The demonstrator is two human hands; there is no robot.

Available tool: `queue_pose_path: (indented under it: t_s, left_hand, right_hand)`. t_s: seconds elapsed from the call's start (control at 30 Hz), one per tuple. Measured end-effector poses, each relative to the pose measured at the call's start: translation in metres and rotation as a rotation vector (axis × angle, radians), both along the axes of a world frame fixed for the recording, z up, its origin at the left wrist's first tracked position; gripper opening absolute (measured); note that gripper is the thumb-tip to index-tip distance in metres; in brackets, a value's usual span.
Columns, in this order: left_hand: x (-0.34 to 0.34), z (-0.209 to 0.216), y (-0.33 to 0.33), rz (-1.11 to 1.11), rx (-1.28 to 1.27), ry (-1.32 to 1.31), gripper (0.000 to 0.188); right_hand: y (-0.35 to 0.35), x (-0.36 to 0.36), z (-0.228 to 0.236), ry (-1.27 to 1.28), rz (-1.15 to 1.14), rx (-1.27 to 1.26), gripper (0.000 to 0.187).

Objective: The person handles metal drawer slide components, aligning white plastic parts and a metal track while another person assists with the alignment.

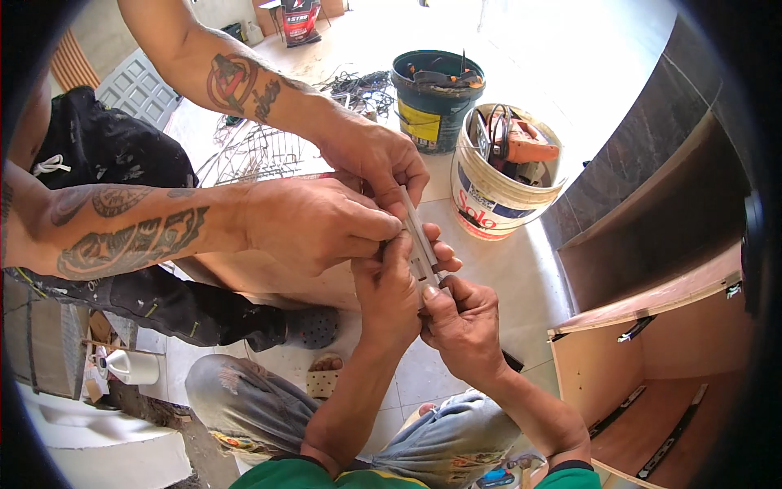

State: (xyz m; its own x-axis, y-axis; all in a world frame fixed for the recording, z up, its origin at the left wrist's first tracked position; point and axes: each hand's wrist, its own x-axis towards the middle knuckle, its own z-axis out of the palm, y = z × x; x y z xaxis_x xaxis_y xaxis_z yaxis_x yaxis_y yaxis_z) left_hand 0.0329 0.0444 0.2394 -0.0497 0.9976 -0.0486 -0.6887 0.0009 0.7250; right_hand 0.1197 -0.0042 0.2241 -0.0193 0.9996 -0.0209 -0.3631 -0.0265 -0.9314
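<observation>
Both of the person's hands are clenched on a slim pale metal rail (417,232), prob. a drawer slide, held at mid-frame above the knees. Left hand (389,285) pinches its lower half from the side, fingers curled round; right hand (464,322) wraps the bottom end, thumb pressed on the flat face. A co-worker's two hands (342,216) come in from the upper left w/ tattooed forearms and grip the rail's top end, fingertips touching the person's own.

To do this well, imo: keep the rail straight btwn the four hands, no twist, thumbs off the sliding channel so nothing gets nipped; one side holds steady while the other works.

Rail looks thin, stamped, smooth, w/ small cut-outs; exact detail is too small to tell. Beyond it: a white plastic bucket (489,208) w/ an orange power tool inside, a dark green bucket (432,110) of hand tools behind, tangled wire on pale floor tiles. Right side: a plywood cabinet box (652,359), raw matte faces, dark slides already fixed inside.
</observation>
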Motion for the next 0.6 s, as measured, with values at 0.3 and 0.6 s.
queue_pose_path:
  t_s: [0.3,0.6]
  left_hand:
    - [-0.003,-0.001,-0.002,-0.007,-0.033,0.078,0.025]
    - [-0.002,-0.007,0.003,0.042,-0.016,0.105,0.021]
  right_hand:
    - [0.000,-0.004,0.000,0.039,-0.005,-0.009,0.024]
    - [0.009,0.022,0.008,-0.411,0.062,-0.041,0.027]
